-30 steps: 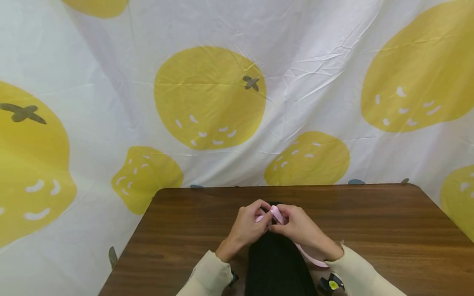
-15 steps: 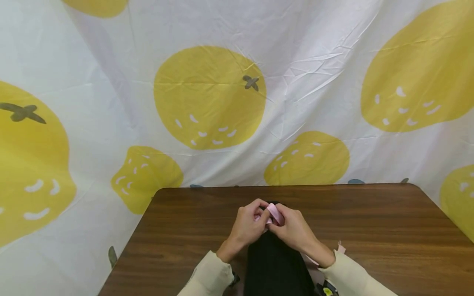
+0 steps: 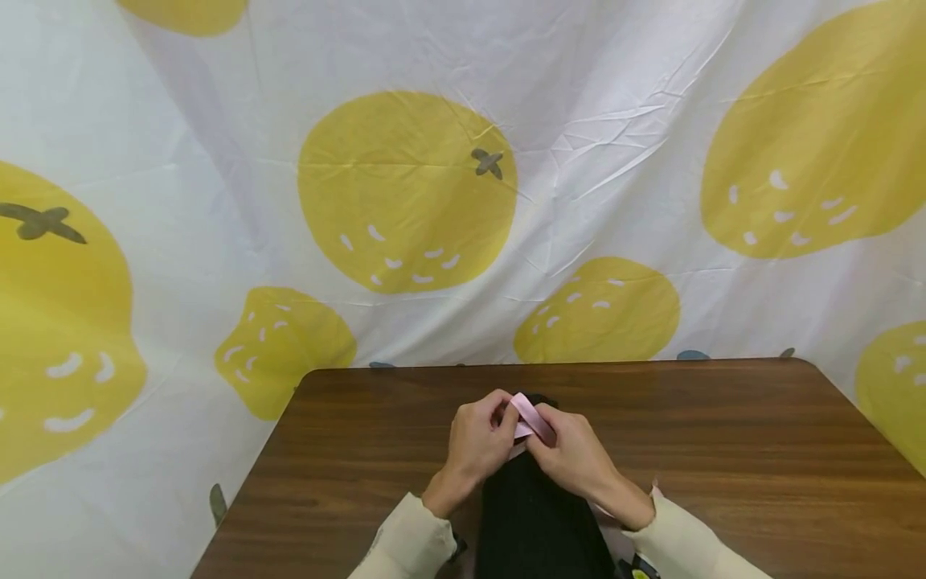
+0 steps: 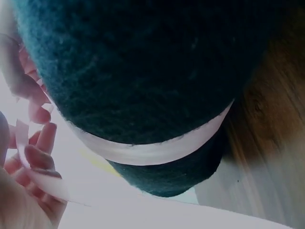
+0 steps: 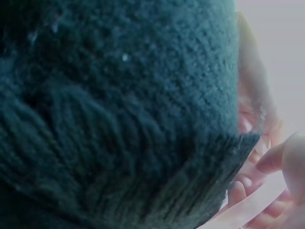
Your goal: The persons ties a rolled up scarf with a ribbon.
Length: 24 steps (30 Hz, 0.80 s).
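Note:
A thick dark scarf, rolled up with fringe along an edge, stretches away from the body in the head view. A pink ribbon runs round the roll in the left wrist view. Over the far end of the roll, my left hand pinches the ribbon between thumb and fingers. Close beside it, my right hand grips another part of the same ribbon, and a loop stands up between the two hands. Whether the ribbon is crossed or knotted there is hidden by the fingers.
The scarf lies on a brown wooden table. Behind the table's far edge hangs a white cloth printed with yellow fruit. Part of a dark wrist device shows below the right sleeve.
The ribbon loop between the hands has shifted left and shows longer. My right hand has moved slightly left and down, while the left hand has turned a little and stays at the ribbon.

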### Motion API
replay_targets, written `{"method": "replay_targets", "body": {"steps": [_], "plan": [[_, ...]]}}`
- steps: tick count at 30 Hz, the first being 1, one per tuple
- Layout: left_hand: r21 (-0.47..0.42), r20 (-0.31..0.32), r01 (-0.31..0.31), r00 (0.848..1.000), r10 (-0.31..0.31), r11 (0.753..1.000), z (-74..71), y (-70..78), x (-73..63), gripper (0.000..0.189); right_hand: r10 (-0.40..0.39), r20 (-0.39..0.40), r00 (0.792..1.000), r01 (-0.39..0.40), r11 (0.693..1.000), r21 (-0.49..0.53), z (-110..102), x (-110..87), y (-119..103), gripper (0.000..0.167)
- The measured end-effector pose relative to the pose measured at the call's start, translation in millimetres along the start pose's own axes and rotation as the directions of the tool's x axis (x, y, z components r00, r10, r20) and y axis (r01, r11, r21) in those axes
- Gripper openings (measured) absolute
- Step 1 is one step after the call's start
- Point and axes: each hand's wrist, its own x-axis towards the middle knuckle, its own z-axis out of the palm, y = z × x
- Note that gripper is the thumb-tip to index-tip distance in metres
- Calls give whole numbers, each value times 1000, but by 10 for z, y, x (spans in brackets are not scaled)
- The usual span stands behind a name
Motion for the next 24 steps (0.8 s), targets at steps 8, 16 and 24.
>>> {"method": "replay_targets", "body": {"steps": [8, 16, 24], "plan": [[98, -65, -44, 997, 50, 994, -7, -19, -8, 12, -15, -12, 1000, 15, 999, 41, 4, -3, -6, 19], [-124, -84, 2, 996, -13, 992, 15, -39, 16, 15, 43, -24, 999, -41, 995, 86, 10, -10, -21, 19], [-401, 14, 225, 971, -240, 888, -28, 47, 48, 14, 182, 7, 983, -181, 969, 167, 6, 8, -90, 13]]}}
